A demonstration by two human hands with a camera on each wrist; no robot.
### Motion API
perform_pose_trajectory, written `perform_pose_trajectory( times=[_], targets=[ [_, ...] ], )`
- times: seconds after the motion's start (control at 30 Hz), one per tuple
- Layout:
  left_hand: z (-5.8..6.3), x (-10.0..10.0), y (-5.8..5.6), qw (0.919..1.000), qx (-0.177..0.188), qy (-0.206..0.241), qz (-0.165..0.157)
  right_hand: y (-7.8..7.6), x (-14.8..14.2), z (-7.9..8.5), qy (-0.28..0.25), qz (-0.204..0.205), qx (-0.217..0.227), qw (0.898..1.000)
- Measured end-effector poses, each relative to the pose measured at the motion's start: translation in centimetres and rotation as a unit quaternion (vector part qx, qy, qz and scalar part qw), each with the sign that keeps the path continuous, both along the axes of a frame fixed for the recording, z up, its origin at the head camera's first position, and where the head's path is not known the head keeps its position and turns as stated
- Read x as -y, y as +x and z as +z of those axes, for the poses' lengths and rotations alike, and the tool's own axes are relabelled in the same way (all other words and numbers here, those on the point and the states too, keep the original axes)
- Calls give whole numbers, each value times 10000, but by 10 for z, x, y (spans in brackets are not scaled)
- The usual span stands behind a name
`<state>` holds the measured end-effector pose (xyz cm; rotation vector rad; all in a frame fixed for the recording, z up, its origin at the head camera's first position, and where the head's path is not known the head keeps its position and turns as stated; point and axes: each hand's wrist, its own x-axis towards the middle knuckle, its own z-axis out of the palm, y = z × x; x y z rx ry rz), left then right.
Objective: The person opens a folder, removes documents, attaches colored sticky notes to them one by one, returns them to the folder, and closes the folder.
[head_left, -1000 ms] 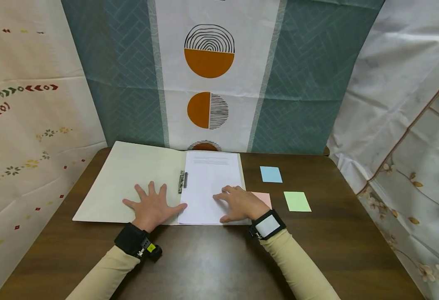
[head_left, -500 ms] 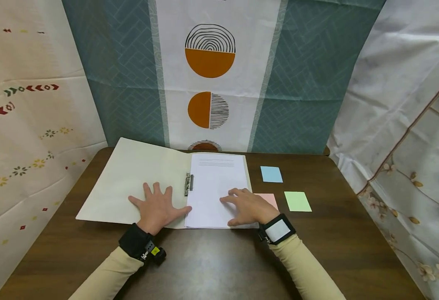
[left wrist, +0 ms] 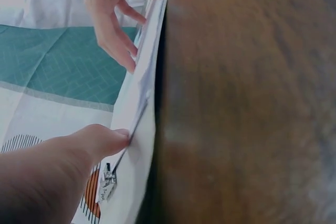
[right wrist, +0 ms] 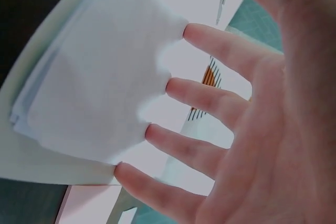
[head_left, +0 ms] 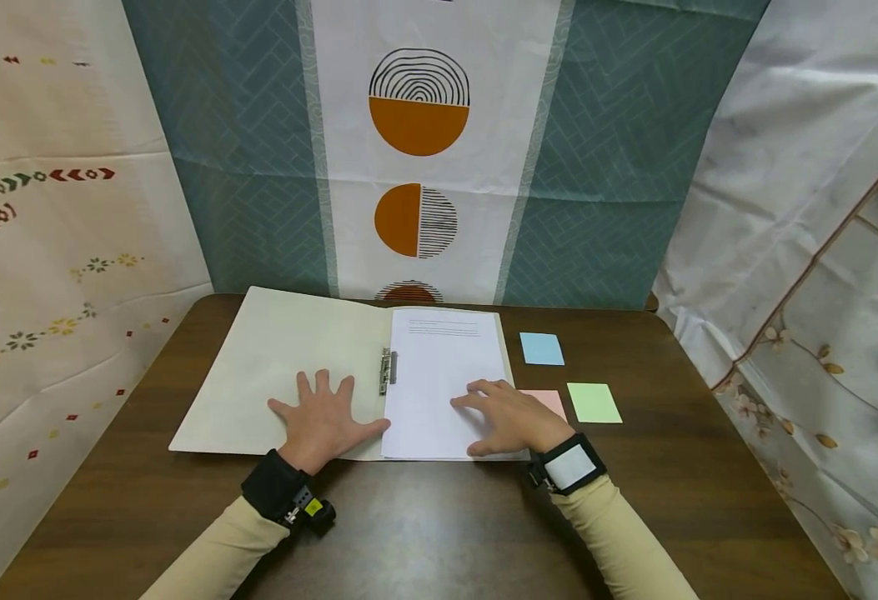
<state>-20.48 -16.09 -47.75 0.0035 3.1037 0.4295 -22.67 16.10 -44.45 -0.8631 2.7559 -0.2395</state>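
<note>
An open cream folder [head_left: 258,358] lies flat across the back of the table, with a metal clip [head_left: 387,371] along its fold. White sheets of paper [head_left: 439,367] with a few printed lines at the top lie on its right side. My left hand [head_left: 322,425] rests on the left cover, fingers spread, its thumb reaching to the sheets' left edge. On the paper's lower right rest the fingertips of my right hand [head_left: 517,421], fingers spread and slightly bent, as the right wrist view [right wrist: 226,129] confirms. A pink sticky note [head_left: 547,402] sits against the folder's right edge, partly covered by that hand.
To the right, a blue sticky note [head_left: 541,348] and a green sticky note [head_left: 594,403] lie on the brown wooden table [head_left: 423,533]. A patterned curtain [head_left: 596,167] hangs behind the table's back edge, and cloths hang at both sides.
Both hands have slid right together, carrying the folder and its papers. The pink note has shifted right along with the folder's edge, closer to the green note. Blue and green notes have stayed.
</note>
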Motion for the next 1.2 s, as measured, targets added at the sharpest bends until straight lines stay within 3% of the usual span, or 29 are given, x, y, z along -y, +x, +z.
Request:
perform_pose_trajectory(
  times=[0.23,0.53,0.63,1.2],
  targets=[
    [1,0,-1,9999,125,32,22,-8,5,9,-74,67,-177,9998],
    [-1,0,0,9997,243,-55,77,-21,30,61,-281,117,-569,9979],
    [-1,0,0,9996,251,-53,92,-26,42,71,-317,130,-642,9973],
    [-1,0,2,9995,261,-88,156,-49,102,63,-459,348,-25,9983]
  ],
)
